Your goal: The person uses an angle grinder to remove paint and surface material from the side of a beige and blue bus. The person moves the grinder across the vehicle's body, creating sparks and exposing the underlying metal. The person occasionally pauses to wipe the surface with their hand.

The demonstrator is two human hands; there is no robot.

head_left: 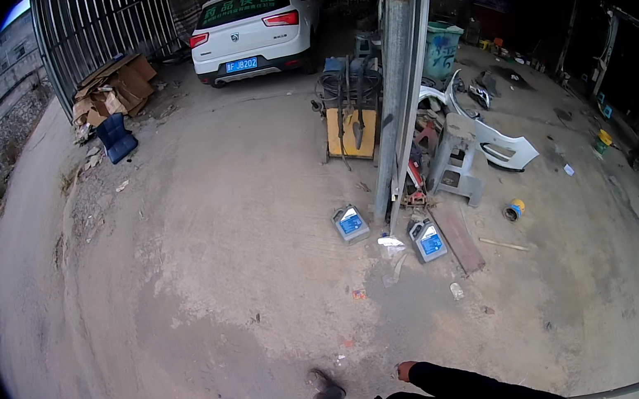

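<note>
Looking down, head view:
Right hand (406, 370): small at the lower edge, fingers seemingly curled, holding nothing; how far open I cannot tell.
Left hand: out of sight.
Jugs (351, 223): two by the post (401, 78), well apart from the hand.
Shoe (324, 387): just beside the hand.

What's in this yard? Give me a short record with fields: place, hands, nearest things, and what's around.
place: concrete yard of a car workshop
right hand: bare hand at the end of a dark sleeve, holding nothing
left hand: not in view
nearest things: two grey jugs with blue labels, lying by a metal post
around: white car, cardboard pile, yellow cart, white body panel
</note>
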